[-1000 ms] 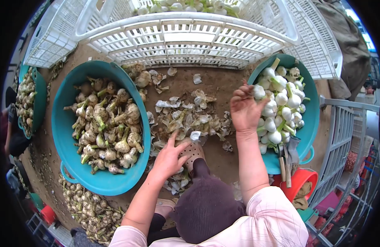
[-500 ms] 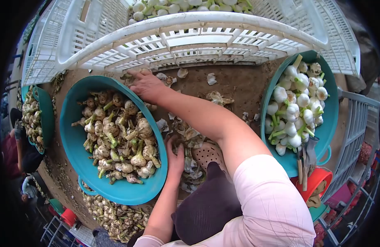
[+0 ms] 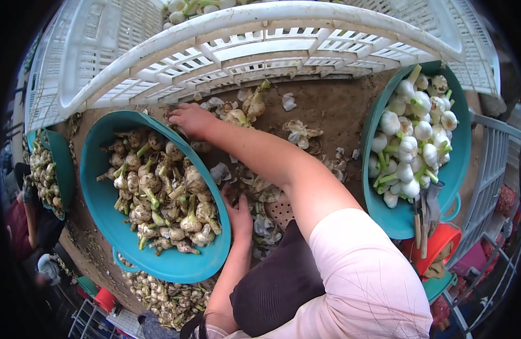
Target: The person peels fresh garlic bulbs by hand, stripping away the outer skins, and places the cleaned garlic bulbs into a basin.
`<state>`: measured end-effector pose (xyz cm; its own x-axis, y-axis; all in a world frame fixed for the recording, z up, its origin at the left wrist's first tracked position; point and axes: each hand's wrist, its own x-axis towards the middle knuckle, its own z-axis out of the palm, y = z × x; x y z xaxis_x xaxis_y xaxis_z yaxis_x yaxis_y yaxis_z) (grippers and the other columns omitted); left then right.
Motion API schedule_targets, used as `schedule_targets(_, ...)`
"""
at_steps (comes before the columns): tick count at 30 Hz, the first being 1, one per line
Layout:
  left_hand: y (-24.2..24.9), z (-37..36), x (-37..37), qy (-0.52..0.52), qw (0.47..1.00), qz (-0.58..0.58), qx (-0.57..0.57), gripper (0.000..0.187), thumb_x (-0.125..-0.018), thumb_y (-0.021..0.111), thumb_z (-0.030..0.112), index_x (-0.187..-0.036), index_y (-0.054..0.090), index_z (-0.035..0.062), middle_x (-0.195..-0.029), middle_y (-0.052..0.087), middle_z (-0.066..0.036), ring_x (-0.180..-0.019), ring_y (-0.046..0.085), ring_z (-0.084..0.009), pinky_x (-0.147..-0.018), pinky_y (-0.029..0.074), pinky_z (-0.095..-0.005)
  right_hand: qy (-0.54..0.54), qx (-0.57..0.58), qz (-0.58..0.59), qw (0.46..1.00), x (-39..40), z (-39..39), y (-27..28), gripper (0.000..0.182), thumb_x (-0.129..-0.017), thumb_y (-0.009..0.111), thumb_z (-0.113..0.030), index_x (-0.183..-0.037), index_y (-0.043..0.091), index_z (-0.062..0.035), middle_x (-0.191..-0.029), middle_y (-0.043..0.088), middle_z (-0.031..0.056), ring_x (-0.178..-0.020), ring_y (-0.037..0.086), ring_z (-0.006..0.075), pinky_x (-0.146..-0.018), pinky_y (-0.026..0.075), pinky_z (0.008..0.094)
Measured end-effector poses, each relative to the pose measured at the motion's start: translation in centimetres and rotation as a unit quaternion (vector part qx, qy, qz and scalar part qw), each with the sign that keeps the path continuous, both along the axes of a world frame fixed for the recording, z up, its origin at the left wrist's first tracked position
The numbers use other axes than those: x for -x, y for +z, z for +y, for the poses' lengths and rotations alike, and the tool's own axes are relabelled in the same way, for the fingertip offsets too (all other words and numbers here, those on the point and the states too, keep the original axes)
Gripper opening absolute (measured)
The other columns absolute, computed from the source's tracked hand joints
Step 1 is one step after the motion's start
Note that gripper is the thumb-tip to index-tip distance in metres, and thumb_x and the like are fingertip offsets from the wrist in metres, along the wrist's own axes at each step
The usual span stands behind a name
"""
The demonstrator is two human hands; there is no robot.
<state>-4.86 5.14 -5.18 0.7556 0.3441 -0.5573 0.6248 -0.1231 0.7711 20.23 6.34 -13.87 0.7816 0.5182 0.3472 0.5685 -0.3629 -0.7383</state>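
Note:
A tilted blue-green tub (image 3: 105,226) holds soil-stained garlic bulbs (image 3: 150,183) with cut stems. Beyond its far right rim, my right hand (image 3: 191,120) reaches down to the ground with bent fingers; what they grip, if anything, is hidden. My left hand (image 3: 238,217) is low beside the tub's near right wall, thumb and fingers apart, nothing seen in it. Just past my right wrist lie a stemmed garlic bulb (image 3: 254,104) and another bulb (image 3: 236,117) among loose skins. At the right, a second tub (image 3: 461,152) holds white peeled garlic (image 3: 407,150).
A large white plastic crate (image 3: 260,51) with garlic stands ahead. Knives (image 3: 421,220) rest at the right tub's rim, above a red bucket (image 3: 438,248). A garlic heap (image 3: 164,296) lies behind the left tub. Another person's arm (image 3: 30,220) is at far left.
The view has shifted slightly. Two garlic bulbs now show on the ground beside my right wrist. My right hand has drawn a little lower along the tub's rim; my left hand stays beside the tub.

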Motion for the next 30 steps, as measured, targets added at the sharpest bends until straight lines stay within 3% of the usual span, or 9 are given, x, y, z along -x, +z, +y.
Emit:
schedule_targets(4, -2.2, -1.6, -2.3, 0.132, 0.990, -0.046, -0.026, 0.066, -0.083, 0.059, -0.002, -0.141, 0.028, 0.0022, -0.140, 0.037, -0.017, -0.124, 0.042, -0.0270, -0.103, 0.035, -0.0369, 0.029, 0.090, 0.081, 0.992, -0.8, 1.2, 0.0, 0.031, -0.074, 0.066, -0.021, -0.103, 0.062, -0.0136, -0.109, 0.061, 0.0072, -0.104, 0.053, 0.0311, -0.088, 0.044, 0.0417)
schedule_targets(12, -3.5, -1.2, -2.7, 0.065, 0.980, -0.077, -0.174, 0.069, -0.079, 0.064, 0.006, -0.140, 0.030, -0.0009, -0.140, 0.038, -0.022, -0.131, 0.036, -0.0314, -0.109, 0.027, -0.0399, 0.188, 0.241, 0.119, 0.945, 6.9, -9.8, 3.5, 0.031, -0.071, 0.072, -0.029, -0.095, 0.064, -0.0107, -0.092, 0.064, 0.0051, -0.095, 0.056, 0.0274, -0.081, 0.047, 0.0404)
schedule_targets(14, -4.4, -0.4, -2.4, -0.075, 0.941, -0.099, -0.315, 0.064, -0.078, 0.066, 0.010, -0.134, 0.039, -0.0017, -0.137, 0.040, -0.023, -0.128, 0.038, -0.0359, -0.107, 0.030, -0.0419, 0.100, 0.059, 0.115, 0.986, 10.1, -12.8, 3.7, 0.027, -0.075, 0.071, -0.024, -0.096, 0.065, -0.0076, -0.090, 0.064, 0.0060, -0.091, 0.057, 0.0271, -0.079, 0.048, 0.0385)
schedule_targets(16, -5.3, -0.3, -2.5, -0.097, 0.933, -0.100, -0.332, 0.057, -0.077, 0.068, 0.015, -0.126, 0.046, -0.0021, -0.133, 0.043, -0.022, -0.123, 0.041, -0.0397, -0.103, 0.034, -0.0439, -0.057, -0.045, 0.142, 0.987, 10.7, -15.8, 7.5, 0.023, -0.079, 0.070, -0.020, -0.097, 0.065, -0.0051, -0.088, 0.064, 0.0072, -0.085, 0.059, 0.0250, -0.076, 0.049, 0.0344)
schedule_targets(20, -4.5, -1.0, -2.4, -0.140, 0.928, -0.054, -0.340, 0.052, -0.072, 0.071, 0.015, -0.115, 0.049, -0.0040, -0.118, 0.049, -0.025, -0.112, 0.045, -0.0435, -0.097, 0.037, -0.0463, -0.386, -0.030, 0.121, 0.914, 8.3, -20.2, 7.4, 0.031, -0.083, 0.070, -0.023, -0.107, 0.064, -0.0039, -0.093, 0.064, 0.0106, -0.082, 0.061, 0.0208, -0.074, 0.049, 0.0284)
schedule_targets(23, -5.7, -0.9, -1.7, -0.098, 0.955, -0.023, -0.281, 0.064, -0.069, 0.076, 0.022, -0.120, 0.046, -0.0031, -0.122, 0.048, -0.026, -0.116, 0.043, -0.0434, -0.099, 0.036, -0.0463, -0.404, -0.013, 0.270, 0.874, 5.2, -20.9, 4.3, 0.046, -0.081, 0.072, -0.031, -0.114, 0.061, -0.0013, -0.106, 0.063, 0.0144, -0.093, 0.061, 0.0224, -0.081, 0.048, 0.0313)
schedule_targets(24, -6.2, -0.8, -1.5, -0.086, 0.959, -0.016, -0.268, 0.068, -0.067, 0.077, 0.024, -0.122, 0.045, -0.0027, -0.124, 0.047, -0.026, -0.117, 0.043, -0.0433, -0.100, 0.035, -0.0463, -0.402, -0.013, 0.268, 0.876, 4.7, -20.4, 3.2, 0.046, -0.081, 0.072, -0.031, -0.114, 0.061, -0.0013, -0.106, 0.063, 0.0144, -0.093, 0.061, 0.0224, -0.081, 0.048, 0.0313)
schedule_targets(26, -6.4, -0.7, -2.0, -0.088, 0.961, -0.008, -0.264, 0.065, -0.073, 0.074, 0.026, -0.125, 0.045, -0.0011, -0.127, 0.047, -0.026, -0.120, 0.043, -0.0419, -0.101, 0.034, -0.0459, -0.314, 0.033, 0.238, 0.918, 4.4, -18.0, 2.1, 0.069, -0.075, 0.071, -0.050, -0.116, 0.059, 0.0031, -0.116, 0.058, 0.0198, -0.111, 0.054, 0.0326, -0.094, 0.042, 0.0401)
schedule_targets(30, -6.9, -1.1, -3.6, -0.033, 0.967, -0.014, -0.251, 0.052, -0.082, 0.065, 0.023, -0.126, 0.047, 0.0013, -0.129, 0.047, -0.026, -0.120, 0.044, -0.0398, -0.101, 0.035, -0.0437, -0.282, 0.140, 0.194, 0.929, 4.2, -15.8, 2.4, 0.054, -0.080, 0.067, -0.042, -0.115, 0.060, -0.0022, -0.116, 0.058, 0.0158, -0.106, 0.054, 0.0351, -0.093, 0.042, 0.0408)
